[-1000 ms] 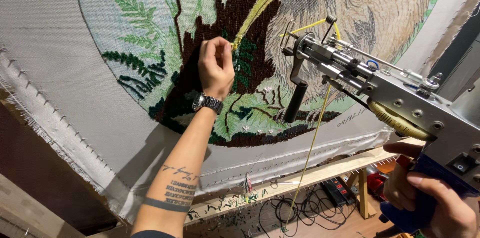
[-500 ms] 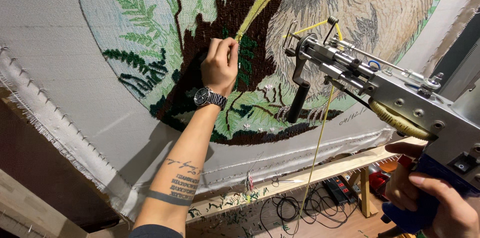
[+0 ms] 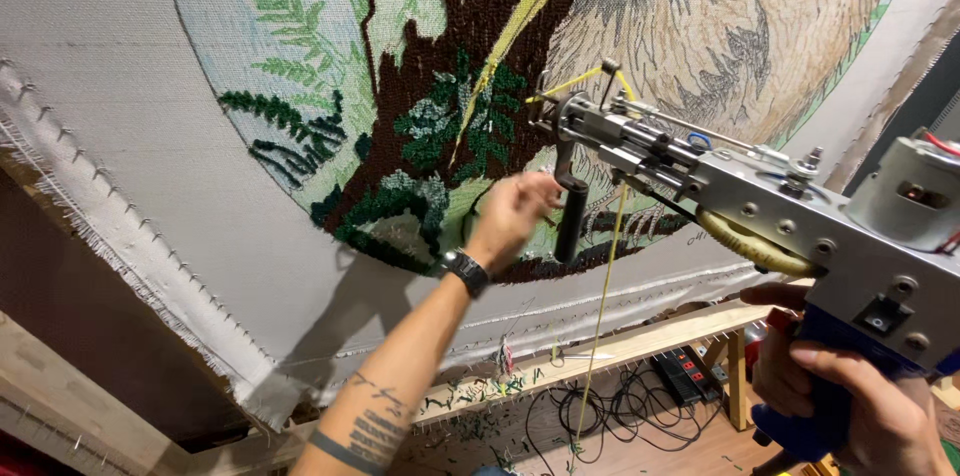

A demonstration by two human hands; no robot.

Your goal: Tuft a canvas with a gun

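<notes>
My right hand [image 3: 850, 406] grips the blue rear handle of a metal tufting gun [image 3: 770, 206] held up in front of a stretched cloth [image 3: 120, 136]. The gun's needle end points at a tufted picture of brown, green and tan yarn [image 3: 450, 106]. My left hand [image 3: 512, 218] hovers just off the cloth with loose fingers, right beside the gun's black front handle [image 3: 570, 221], and holds nothing. It is slightly blurred. A black watch sits on that wrist. A yellow yarn strand [image 3: 600, 326] hangs down from the gun.
The cloth is pinned on a wooden frame [image 3: 640, 341] with rows of nails along its edge [image 3: 150, 246]. Below the frame lie black cables and a power strip [image 3: 685, 376] on a wooden floor, with yarn scraps on the lower rail.
My left hand has left the tufted area and dropped down and to the right, next to the gun's black front handle. The right hand keeps its hold on the gun.
</notes>
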